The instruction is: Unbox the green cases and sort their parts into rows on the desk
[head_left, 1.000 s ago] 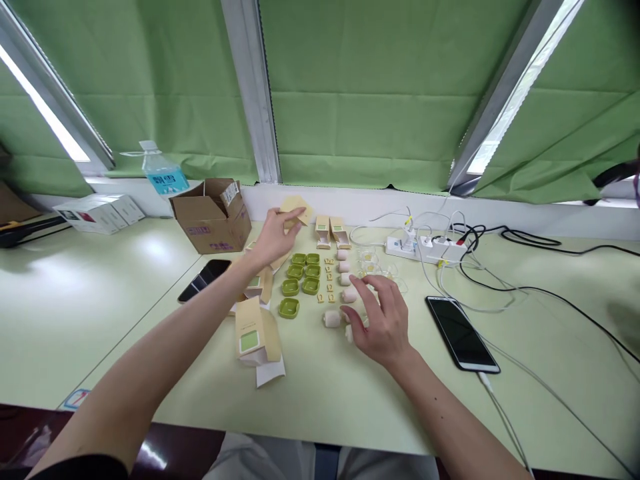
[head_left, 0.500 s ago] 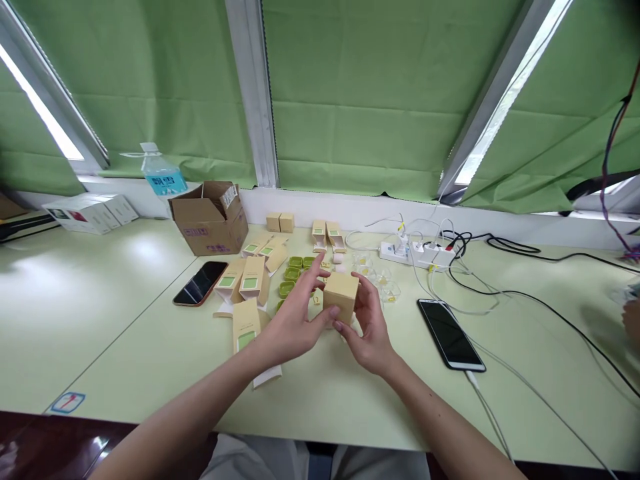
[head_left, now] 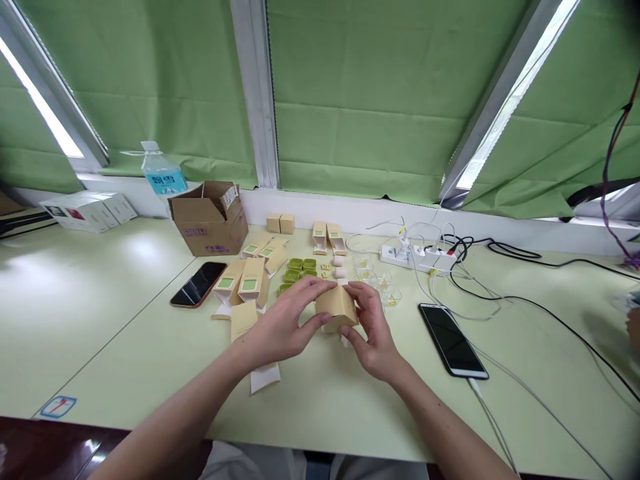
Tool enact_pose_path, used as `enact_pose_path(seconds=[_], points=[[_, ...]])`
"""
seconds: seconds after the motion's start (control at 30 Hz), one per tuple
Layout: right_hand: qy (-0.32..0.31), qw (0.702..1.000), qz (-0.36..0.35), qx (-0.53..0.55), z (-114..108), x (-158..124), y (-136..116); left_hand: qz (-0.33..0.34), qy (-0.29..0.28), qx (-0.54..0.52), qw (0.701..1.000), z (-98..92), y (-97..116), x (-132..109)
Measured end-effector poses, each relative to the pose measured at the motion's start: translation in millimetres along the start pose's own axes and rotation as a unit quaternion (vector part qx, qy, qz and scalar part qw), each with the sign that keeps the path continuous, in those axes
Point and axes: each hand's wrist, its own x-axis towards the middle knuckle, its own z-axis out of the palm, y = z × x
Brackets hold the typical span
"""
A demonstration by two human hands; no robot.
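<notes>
Between both hands is a small kraft cardboard box, tilted so a side and its lower end show. My left hand grips its left side, fingers over the top and thumb at the front. On the right side my right hand holds it with thumb and fingers. Just behind it are green square cups, small yellow pieces and pink pieces. Clear plastic covers lie to the right. Several open kraft boxes with green windows lie to the left, one partly behind my left hand.
A brown carton and a water bottle stand at the back left. One phone lies left; another phone with a cable lies right. A power strip with tangled cords is at the back. Two closed boxes sit near the wall.
The small box has tipped and dropped slightly in my hands, so its side and lower end show differently. My left fingers have come down onto its top.
</notes>
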Motion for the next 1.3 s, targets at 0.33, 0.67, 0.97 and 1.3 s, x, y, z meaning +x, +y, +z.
enact_pose_path(seconds=[0.33, 0.67, 0.97, 1.3], points=[[-0.019, 0.973, -0.078, -0.218, 7.9, 4.1, -12.7, 0.006, 0.005, 0.011, 1.0, 13.5, 5.7, -1.7], [-0.022, 0.931, -0.184, -0.314, -0.1, 5.0, -12.5, 0.01, -0.008, 0.048, 0.999, 14.0, 3.1, -8.0], [-0.004, 0.925, -0.195, -0.325, 1.0, 5.6, -12.1, -0.002, 0.07, 0.082, 0.994, 25.4, -6.9, -10.1], [0.032, 0.969, -0.128, -0.209, -2.2, 6.9, -8.1, 0.039, 0.178, 0.113, 0.977, 16.0, -10.4, -8.6]])
